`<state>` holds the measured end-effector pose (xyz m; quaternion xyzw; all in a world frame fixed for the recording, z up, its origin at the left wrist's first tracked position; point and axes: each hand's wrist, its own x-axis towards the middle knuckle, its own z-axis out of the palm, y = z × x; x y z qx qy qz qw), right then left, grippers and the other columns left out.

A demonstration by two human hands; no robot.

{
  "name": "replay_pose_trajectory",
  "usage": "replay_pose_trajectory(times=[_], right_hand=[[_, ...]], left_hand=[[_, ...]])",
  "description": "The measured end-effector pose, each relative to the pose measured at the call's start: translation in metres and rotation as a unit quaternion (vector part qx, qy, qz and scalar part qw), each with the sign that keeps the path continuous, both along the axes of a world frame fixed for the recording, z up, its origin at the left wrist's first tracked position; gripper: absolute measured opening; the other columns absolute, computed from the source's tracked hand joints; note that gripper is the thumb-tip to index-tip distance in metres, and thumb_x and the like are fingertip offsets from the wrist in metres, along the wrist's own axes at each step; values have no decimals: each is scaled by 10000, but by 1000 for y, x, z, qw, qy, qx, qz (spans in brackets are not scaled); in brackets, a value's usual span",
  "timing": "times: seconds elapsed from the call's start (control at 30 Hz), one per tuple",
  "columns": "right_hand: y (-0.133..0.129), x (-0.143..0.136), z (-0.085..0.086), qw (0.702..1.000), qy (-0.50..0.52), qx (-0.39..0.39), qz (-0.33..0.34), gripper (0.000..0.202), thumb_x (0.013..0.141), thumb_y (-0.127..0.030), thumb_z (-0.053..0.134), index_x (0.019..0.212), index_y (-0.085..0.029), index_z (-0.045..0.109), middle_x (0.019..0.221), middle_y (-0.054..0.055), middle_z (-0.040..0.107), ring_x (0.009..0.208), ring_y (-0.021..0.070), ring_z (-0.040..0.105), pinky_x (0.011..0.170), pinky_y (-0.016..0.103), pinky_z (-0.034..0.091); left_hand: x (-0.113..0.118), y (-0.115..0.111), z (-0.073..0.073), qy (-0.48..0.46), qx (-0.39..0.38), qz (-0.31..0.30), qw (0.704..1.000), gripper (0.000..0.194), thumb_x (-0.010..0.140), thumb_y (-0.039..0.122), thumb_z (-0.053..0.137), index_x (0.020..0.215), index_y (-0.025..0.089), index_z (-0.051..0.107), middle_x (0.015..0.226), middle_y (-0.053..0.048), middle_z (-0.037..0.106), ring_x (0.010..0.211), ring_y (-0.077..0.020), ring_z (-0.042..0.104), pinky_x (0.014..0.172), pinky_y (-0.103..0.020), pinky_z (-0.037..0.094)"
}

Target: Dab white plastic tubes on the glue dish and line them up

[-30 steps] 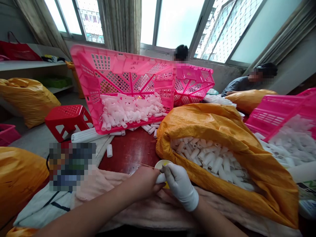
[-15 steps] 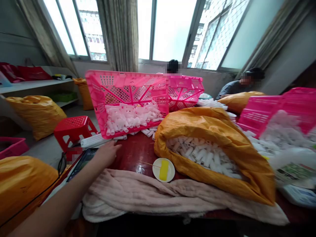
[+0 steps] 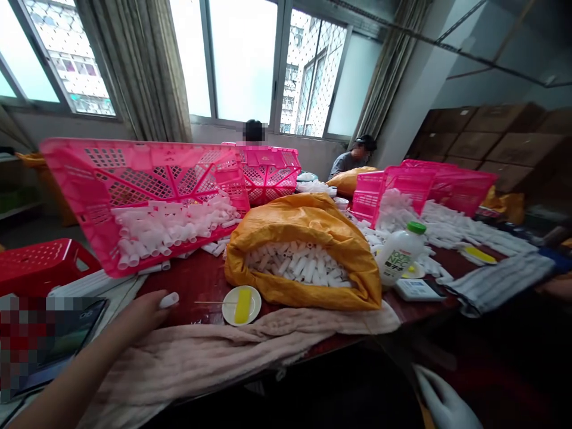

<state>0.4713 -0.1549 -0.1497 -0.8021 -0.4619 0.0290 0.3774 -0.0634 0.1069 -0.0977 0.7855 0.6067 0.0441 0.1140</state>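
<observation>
My left hand (image 3: 145, 311) is closed around a short white tube (image 3: 168, 300) at the left of the dark red table (image 3: 187, 280). What looks like my right hand (image 3: 447, 398), in a white glove, is low at the right below the table edge; its grip is unclear in the shadow. An open orange sack (image 3: 304, 217) full of white tubes (image 3: 304, 265) sits mid-table. In front of it a small white dish (image 3: 255, 305) bears a yellow block (image 3: 242, 305), beside a thin stick (image 3: 208, 302). A pink basket (image 3: 165, 158) with tubes stands behind my left hand.
A pinkish towel (image 3: 201, 351) lies along the front edge. At left are a phone (image 3: 67, 339) and a red stool (image 3: 40, 262). A green-capped bottle (image 3: 400, 253) stands right of the sack. Two people (image 3: 346, 162) sit behind; another person's arm (image 3: 556, 289) shows at right.
The view has swung right. My left hand, earlier reaching near the tubes by the pink basket, now has a tube. The white glove has come into view at lower right.
</observation>
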Motion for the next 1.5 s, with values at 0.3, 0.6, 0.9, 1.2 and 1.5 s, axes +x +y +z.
replay_pose_trajectory(times=[0.3, 0.6, 0.9, 1.2, 1.5], right_hand=[[225, -137, 101, 908, -238, -54, 340, 245, 814, -167, 446, 987, -193, 617, 1017, 72, 622, 945, 185, 567, 846, 273, 443], [306, -161, 95, 867, -319, -137, 357, 164, 774, -241, 513, 819, -161, 649, 949, 141, 625, 920, 298, 541, 794, 395, 412], [219, -195, 32, 907, 201, -66, 363, 243, 843, -391, 414, 826, -181, 538, 717, 21, 599, 651, 160, 557, 599, 248, 471], [217, -205, -1, 912, 218, -65, 342, 208, 847, -340, 446, 928, -170, 534, 889, 46, 620, 829, 187, 575, 769, 286, 456], [213, -209, 0, 903, 223, -42, 365, 199, 867, -324, 445, 985, -190, 531, 967, 38, 607, 915, 185, 553, 849, 302, 421]], left_hand=[[90, 12, 5, -11, -27, -92, 995, 187, 670, 197, 455, 786, 203, 602, 819, -32, 639, 754, -174, 572, 635, -236, 363], [90, 11, -26, -124, -121, -85, 981, 123, 700, 268, 483, 716, 189, 576, 753, -8, 628, 677, -139, 555, 567, -204, 336], [99, 7, -45, -171, -141, -50, 974, 81, 672, 202, 469, 669, 172, 545, 715, -2, 599, 656, -123, 527, 572, -198, 328], [99, 3, -49, -230, -141, -35, 962, 179, 728, 305, 476, 618, 163, 475, 636, 18, 531, 601, -109, 470, 542, -200, 316], [99, 4, -49, -258, -130, -39, 957, 229, 746, 351, 467, 611, 166, 455, 595, 35, 470, 569, -103, 419, 518, -206, 290]])
